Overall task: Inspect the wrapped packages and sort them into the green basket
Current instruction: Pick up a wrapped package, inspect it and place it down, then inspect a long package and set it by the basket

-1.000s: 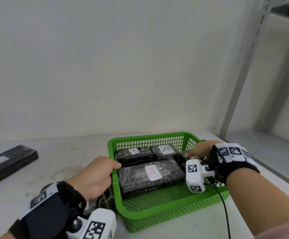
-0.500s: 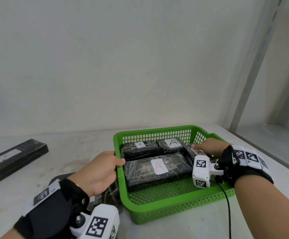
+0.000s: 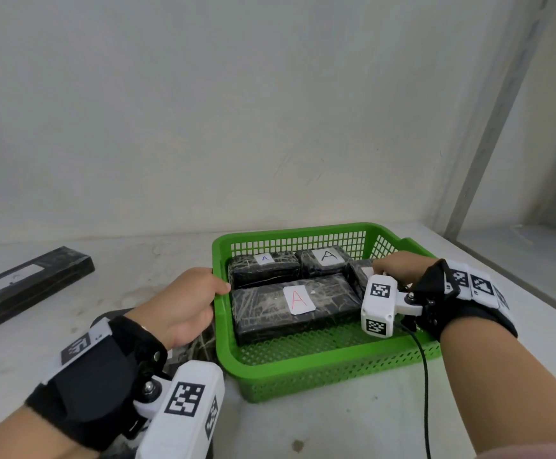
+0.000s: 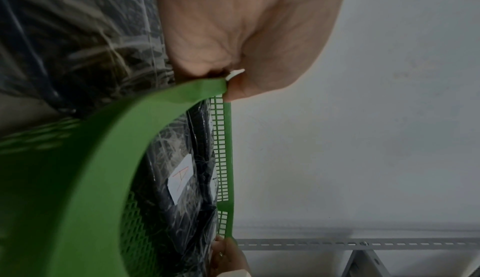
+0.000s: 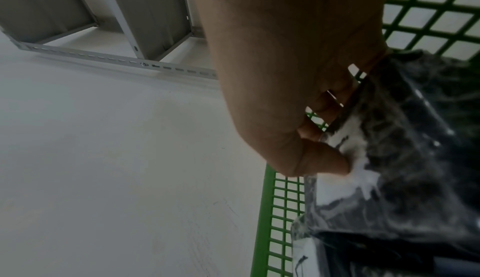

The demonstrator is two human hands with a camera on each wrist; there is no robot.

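The green basket (image 3: pixel 303 376) sits on the pale table and holds several black wrapped packages with white "A" labels. A large one with a red A (image 3: pixel 263 313) lies in front, and two smaller ones (image 3: pixel 263 268) (image 3: pixel 323 260) lie behind it. My left hand (image 3: pixel 187 303) grips the basket's left rim (image 4: pixel 130 137), thumb and fingers pinching it (image 4: pixel 228 80). My right hand (image 3: pixel 399 266) holds a small wrapped package (image 3: pixel 357 274) at the basket's right side. Its thumb presses on the label while the fingers curl behind the package (image 5: pixel 402 158).
A long black wrapped package (image 3: pixel 28 286) lies at the far left of the table. Another wrapped package (image 3: pixel 197 346) lies outside the basket under my left wrist. A grey metal shelf post (image 3: pixel 488 127) rises at the right, and the wall stands close behind.
Both hands keep their holds. The basket and hands sit slightly further right in the head view; the small package stays at the basket's right side.
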